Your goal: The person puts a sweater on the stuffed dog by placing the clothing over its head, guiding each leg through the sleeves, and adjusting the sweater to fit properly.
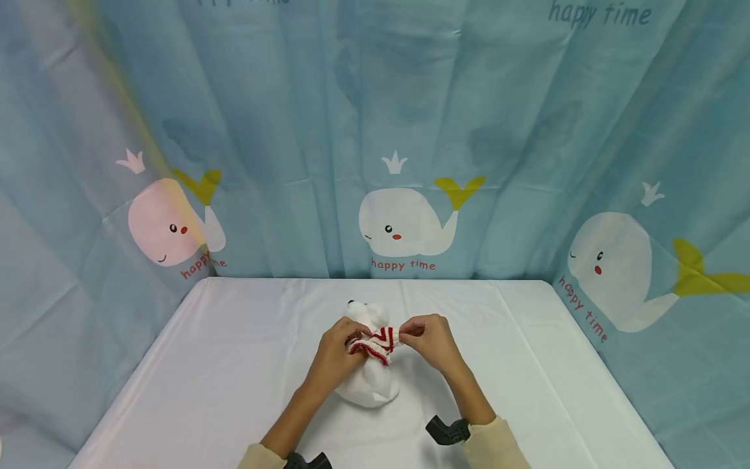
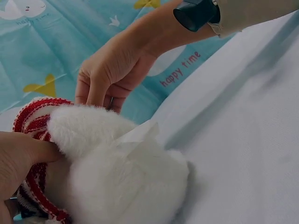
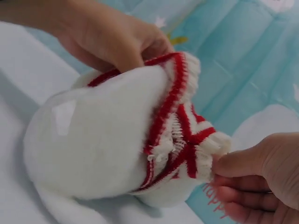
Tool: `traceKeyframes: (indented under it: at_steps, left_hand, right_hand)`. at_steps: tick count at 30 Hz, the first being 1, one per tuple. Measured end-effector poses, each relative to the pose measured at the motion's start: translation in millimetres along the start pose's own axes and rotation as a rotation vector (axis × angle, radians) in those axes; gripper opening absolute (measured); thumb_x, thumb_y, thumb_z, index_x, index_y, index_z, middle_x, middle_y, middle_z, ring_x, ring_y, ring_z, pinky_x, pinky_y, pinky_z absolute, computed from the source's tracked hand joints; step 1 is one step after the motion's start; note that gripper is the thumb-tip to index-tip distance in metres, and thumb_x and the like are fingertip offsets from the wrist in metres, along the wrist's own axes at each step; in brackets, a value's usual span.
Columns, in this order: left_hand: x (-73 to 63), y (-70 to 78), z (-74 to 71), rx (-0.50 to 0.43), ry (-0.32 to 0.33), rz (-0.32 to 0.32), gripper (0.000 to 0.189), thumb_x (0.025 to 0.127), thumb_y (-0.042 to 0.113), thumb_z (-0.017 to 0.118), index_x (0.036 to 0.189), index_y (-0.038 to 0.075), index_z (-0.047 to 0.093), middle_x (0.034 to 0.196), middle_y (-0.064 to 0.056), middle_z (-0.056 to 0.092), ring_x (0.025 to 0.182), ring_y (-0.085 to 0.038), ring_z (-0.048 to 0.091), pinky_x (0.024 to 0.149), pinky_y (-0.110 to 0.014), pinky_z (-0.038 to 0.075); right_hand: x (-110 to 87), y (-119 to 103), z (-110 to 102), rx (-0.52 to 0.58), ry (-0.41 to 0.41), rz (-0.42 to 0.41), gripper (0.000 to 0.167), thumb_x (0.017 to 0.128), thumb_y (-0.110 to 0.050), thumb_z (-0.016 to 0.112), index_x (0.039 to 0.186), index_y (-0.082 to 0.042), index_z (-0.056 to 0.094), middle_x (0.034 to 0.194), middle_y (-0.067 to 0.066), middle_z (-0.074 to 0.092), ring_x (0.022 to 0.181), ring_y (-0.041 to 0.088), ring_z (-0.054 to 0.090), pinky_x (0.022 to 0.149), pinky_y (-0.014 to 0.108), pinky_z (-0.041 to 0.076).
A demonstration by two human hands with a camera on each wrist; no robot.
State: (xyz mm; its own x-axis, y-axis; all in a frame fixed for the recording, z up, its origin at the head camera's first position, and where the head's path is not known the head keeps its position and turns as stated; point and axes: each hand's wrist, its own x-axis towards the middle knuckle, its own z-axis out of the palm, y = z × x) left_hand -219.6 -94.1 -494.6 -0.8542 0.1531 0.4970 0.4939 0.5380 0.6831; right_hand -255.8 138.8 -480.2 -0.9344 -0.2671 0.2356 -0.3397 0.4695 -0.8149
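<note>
A white plush bear (image 1: 366, 384) with dark nose and eyes is on the table, its back toward the head camera. Round its upper body is a knitted sweater (image 1: 383, 339), cream with red stripes. My left hand (image 1: 340, 348) grips the sweater at the bear's left side; in the left wrist view the thumb (image 2: 46, 150) lies at the hem against the fur. At the other side, my right hand (image 3: 261, 172) pinches the ribbed cuff of a sleeve (image 3: 210, 154) between thumb and fingers and holds it out. Whether the bear's arm fills that sleeve is hidden.
A white cloth covers the table (image 1: 234, 345). Around its back and sides hangs a blue curtain (image 1: 305, 215) printed with whales. Each wrist bears a black camera mount (image 1: 448, 431), below beige sleeves. A white label (image 3: 63, 116) sticks out of the bear's fur.
</note>
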Motion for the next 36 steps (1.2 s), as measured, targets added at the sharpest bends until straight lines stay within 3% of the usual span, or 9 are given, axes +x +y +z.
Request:
traceKeyframes:
  at_steps: [3, 9, 15, 18, 26, 32, 36]
  left_hand:
    - [-0.4, 0.3, 0.2, 0.01, -0.003, -0.001, 0.037, 0.073, -0.006, 0.086, 0.098, 0.019, 0.074, 0.09, 0.009, 0.057, 0.079, -0.007, 0.054, 0.066, -0.022, 0.048]
    - [-3.7, 1.1, 1.3, 0.006, -0.008, 0.026, 0.035, 0.073, -0.006, 0.087, 0.098, 0.016, 0.074, 0.092, 0.007, 0.061, 0.08, -0.007, 0.057, 0.069, -0.023, 0.05]
    - [-8.5, -2.7, 7.9, -0.016, 0.025, 0.026, 0.037, 0.072, -0.007, 0.087, 0.095, 0.018, 0.073, 0.093, 0.01, 0.065, 0.085, -0.006, 0.062, 0.075, -0.025, 0.054]
    - [-11.2, -3.3, 11.9, 0.001, 0.041, 0.032, 0.039, 0.07, -0.009, 0.086, 0.094, 0.019, 0.073, 0.092, 0.011, 0.066, 0.087, -0.005, 0.063, 0.076, -0.026, 0.055]
    - [-9.4, 0.3, 19.4, 0.019, 0.069, 0.037, 0.04, 0.07, -0.013, 0.083, 0.093, 0.019, 0.074, 0.091, 0.011, 0.068, 0.088, -0.007, 0.064, 0.077, -0.028, 0.055]
    - [-6.1, 2.3, 15.2, 0.039, 0.006, 0.035, 0.043, 0.07, -0.013, 0.082, 0.095, 0.02, 0.073, 0.092, 0.013, 0.066, 0.09, -0.007, 0.062, 0.079, -0.028, 0.054]
    - [1.3, 4.7, -8.8, -0.026, -0.173, 0.027, 0.036, 0.082, 0.003, 0.084, 0.113, 0.016, 0.072, 0.103, 0.007, 0.065, 0.096, -0.01, 0.061, 0.083, -0.031, 0.054]
  right_hand:
    - [-1.8, -4.1, 0.6, -0.012, 0.014, 0.009, 0.003, 0.084, -0.007, 0.083, 0.083, -0.007, 0.079, 0.075, -0.004, 0.073, 0.067, 0.01, 0.067, 0.062, 0.027, 0.056]
    - [-6.0, -7.9, 0.7, 0.069, -0.057, 0.039, 0.01, 0.086, -0.006, 0.08, 0.096, -0.008, 0.082, 0.087, 0.002, 0.077, 0.077, 0.012, 0.073, 0.069, 0.028, 0.058]
    - [-6.8, -7.7, 5.3, 0.087, -0.131, 0.021, 0.017, 0.087, -0.002, 0.076, 0.102, -0.008, 0.081, 0.09, 0.003, 0.077, 0.067, 0.019, 0.071, 0.056, 0.028, 0.053]
    - [-7.3, -8.2, 7.1, 0.063, -0.166, -0.002, 0.019, 0.086, -0.002, 0.075, 0.103, -0.008, 0.08, 0.088, 0.003, 0.076, 0.063, 0.016, 0.066, 0.052, 0.027, 0.05]
    - [-5.4, -9.1, 13.7, 0.076, -0.23, 0.009, 0.024, 0.085, 0.0, 0.072, 0.109, -0.001, 0.075, 0.081, 0.003, 0.072, 0.063, 0.01, 0.062, 0.052, 0.025, 0.048]
    - [-3.5, -10.2, 16.5, 0.049, -0.192, 0.039, 0.015, 0.081, -0.001, 0.076, 0.094, -0.005, 0.072, 0.082, -0.001, 0.07, 0.067, 0.011, 0.058, 0.057, 0.025, 0.05]
    - [-1.4, -11.0, 14.2, 0.031, -0.196, 0.05, 0.015, 0.08, -0.003, 0.077, 0.092, -0.008, 0.069, 0.08, -0.002, 0.066, 0.069, 0.012, 0.055, 0.058, 0.026, 0.048]
